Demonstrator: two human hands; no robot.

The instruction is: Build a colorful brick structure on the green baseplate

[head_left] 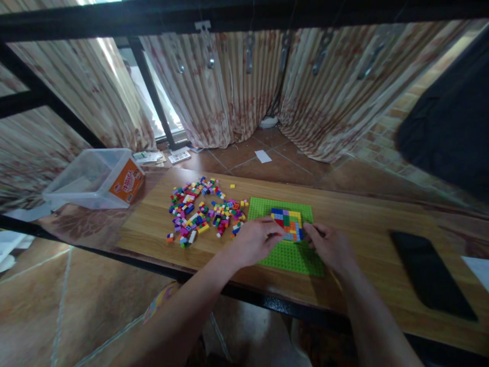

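Observation:
A green studded baseplate (284, 264) lies on the wooden board, with a flat multicoloured brick block (292, 216) built near its middle. My left hand (260, 238) comes in from the left, thumb and fingers closed over the block's left front part; whatever they pinch is too small to make out. On the other side, my right hand (331, 247) is closed with curled fingertips beside the block's right edge. Its fingers hide anything they may hold. Left of the baseplate is a loose heap of small toy bricks (198, 220) in many colours.
A clear plastic box (86, 178) with an orange label stands at the left. A black phone-like slab (431, 275) lies on the wooden board (367, 219) at the right. A dark metal bar crosses above, with hooks hanging from it before the curtains (233, 92).

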